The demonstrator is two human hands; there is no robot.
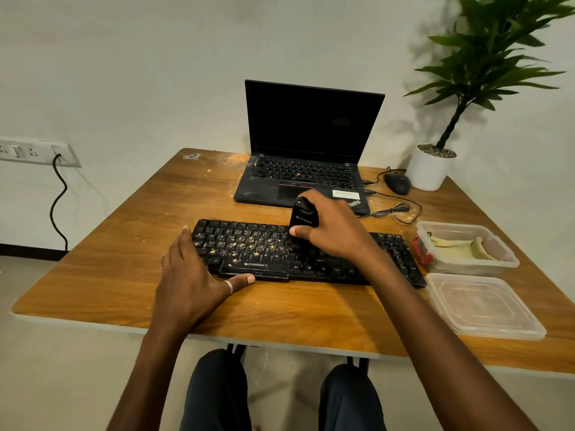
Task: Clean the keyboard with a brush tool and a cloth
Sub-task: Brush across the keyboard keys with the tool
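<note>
A black keyboard (249, 248) lies across the middle of the wooden table, its left and centre keys strewn with yellowish crumbs. My right hand (333, 230) grips a black brush tool (303, 217) upright, its lower end down on the keys right of centre. My left hand (194, 276) rests at the keyboard's left end, fingers straight along the edge and thumb against the front rim. A pale green cloth (460, 247) lies crumpled in a clear container at the right.
An open black laptop (306, 157) stands behind the keyboard. A mouse (397, 183) with its cable and a potted plant (431, 169) sit at the back right. The clear container (510, 255) and a clear lid (485, 307) lie along the right edge. Crumbs dot the table (124, 259).
</note>
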